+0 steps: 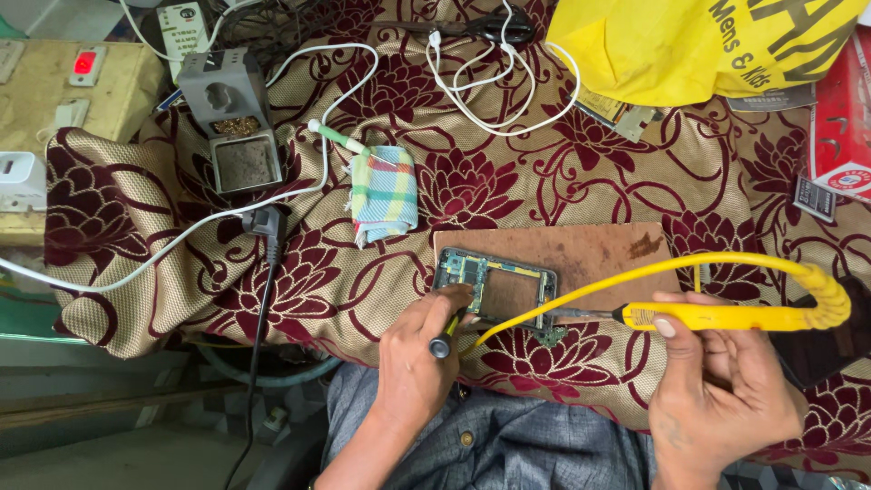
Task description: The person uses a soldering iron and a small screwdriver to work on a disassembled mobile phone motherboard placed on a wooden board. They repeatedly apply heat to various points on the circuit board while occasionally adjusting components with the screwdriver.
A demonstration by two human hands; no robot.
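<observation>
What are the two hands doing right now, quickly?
Left hand: closed on a small dark-handled tool, fingers resting on the phone circuit board.
Right hand: closed on the yellow soldering iron, its tip at the board's edge.

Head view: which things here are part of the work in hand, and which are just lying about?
In use:
circuit board on wooden board
yellow soldering iron in right hand
small tool in left hand

Lying about:
checked cloth
white cable
yellow bag
grey iron stand
black plug
</observation>
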